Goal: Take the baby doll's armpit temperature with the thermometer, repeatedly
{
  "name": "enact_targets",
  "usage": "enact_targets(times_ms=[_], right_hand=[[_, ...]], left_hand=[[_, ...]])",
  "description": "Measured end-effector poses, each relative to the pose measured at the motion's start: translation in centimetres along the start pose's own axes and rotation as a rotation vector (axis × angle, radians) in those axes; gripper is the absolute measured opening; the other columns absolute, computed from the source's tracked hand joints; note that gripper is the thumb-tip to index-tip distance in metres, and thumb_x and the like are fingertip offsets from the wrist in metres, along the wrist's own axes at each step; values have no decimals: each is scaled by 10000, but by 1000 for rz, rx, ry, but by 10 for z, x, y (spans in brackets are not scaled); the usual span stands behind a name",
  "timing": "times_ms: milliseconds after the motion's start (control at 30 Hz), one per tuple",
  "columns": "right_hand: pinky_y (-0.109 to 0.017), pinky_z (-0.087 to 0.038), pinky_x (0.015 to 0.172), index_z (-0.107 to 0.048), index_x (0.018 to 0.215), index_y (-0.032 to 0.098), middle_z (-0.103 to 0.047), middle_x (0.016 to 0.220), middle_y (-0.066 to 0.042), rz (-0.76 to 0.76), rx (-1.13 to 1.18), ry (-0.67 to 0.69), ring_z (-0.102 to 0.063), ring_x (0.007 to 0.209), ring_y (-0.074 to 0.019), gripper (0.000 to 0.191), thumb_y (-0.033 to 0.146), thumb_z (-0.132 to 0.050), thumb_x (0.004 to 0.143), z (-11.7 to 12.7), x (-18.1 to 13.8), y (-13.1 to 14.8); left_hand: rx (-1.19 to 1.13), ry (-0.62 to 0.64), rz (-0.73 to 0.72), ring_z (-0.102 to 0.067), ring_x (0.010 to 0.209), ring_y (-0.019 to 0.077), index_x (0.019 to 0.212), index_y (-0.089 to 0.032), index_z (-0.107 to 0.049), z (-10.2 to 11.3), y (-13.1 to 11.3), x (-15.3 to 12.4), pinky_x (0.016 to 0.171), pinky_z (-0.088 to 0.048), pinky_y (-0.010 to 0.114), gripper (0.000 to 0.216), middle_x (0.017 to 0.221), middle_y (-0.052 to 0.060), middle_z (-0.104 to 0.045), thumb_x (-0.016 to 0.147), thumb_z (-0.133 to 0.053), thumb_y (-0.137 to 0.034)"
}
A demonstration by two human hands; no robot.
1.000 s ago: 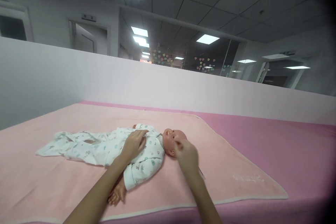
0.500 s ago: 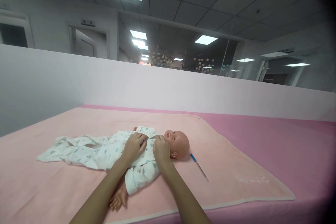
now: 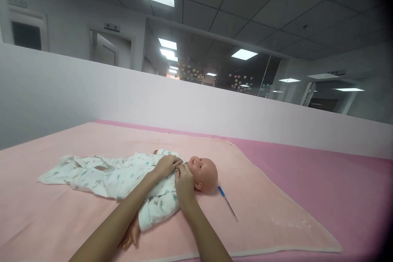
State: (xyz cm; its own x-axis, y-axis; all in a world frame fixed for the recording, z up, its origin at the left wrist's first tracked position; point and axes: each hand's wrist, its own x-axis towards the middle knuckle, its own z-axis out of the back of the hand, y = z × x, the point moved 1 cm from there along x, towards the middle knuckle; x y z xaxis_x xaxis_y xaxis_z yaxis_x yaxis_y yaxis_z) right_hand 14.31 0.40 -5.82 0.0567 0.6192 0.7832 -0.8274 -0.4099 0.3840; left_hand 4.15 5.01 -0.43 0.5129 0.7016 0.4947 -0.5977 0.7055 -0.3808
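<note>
A baby doll [image 3: 207, 174] lies on its back with its head to the right, dressed in a white printed romper [image 3: 123, 176]. My left hand [image 3: 167, 166] rests over the chest, its fingers bent and closed at the romper's front near the neck. Right beside it, my right hand [image 3: 184, 178] pinches the romper just below the doll's chin. The fingertips of both hands meet there, and the bit of cloth between them is mostly hidden. One doll hand [image 3: 131, 235] sticks out of the near sleeve, partly behind my left forearm.
A thin stick with a blue end [image 3: 227, 203], perhaps a thermometer or pen, lies near the doll's head. Under everything is a peach blanket [image 3: 270, 200] on a pink mat [image 3: 322, 184]. A low white wall [image 3: 184, 100] runs along the back.
My left hand has moved right, closing the gap to my right hand, so the fingertips now meet at the collar. The view has tilted and shifted slightly.
</note>
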Motion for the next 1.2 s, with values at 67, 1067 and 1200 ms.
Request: enact_targets(times_ms=[67, 1067, 1200], right_hand=[[-257, -437, 663, -598, 789, 195, -602, 765, -41, 14, 57, -7, -546, 735, -159, 282, 62, -349, 793, -1, 0, -1], [-296, -458, 763, -580, 932, 202, -601, 865, -42, -92, 285, -69, -552, 822, -161, 252, 127, -349, 866, 4, 0, 3], [-297, -462, 768, -578, 926, 204, -596, 876, -41, -83, 287, -55, -551, 826, -161, 245, 122, -357, 861, 7, 0, 5]], left_hand=[[-65, 60, -3, -600, 759, 189, 799, -231, -695, -4, 6, 0, 712, -405, 264, 297, 813, 32, -695, 797, -417, -337], [-485, 37, 131, -599, 861, 201, 917, -162, -672, 2, 3, -15, 806, -455, 314, 341, 886, 60, -688, 780, -478, -406], [-496, 47, 133, -598, 850, 198, 942, -163, -668, 3, 3, -16, 806, -455, 319, 348, 891, 61, -686, 786, -476, -408]])
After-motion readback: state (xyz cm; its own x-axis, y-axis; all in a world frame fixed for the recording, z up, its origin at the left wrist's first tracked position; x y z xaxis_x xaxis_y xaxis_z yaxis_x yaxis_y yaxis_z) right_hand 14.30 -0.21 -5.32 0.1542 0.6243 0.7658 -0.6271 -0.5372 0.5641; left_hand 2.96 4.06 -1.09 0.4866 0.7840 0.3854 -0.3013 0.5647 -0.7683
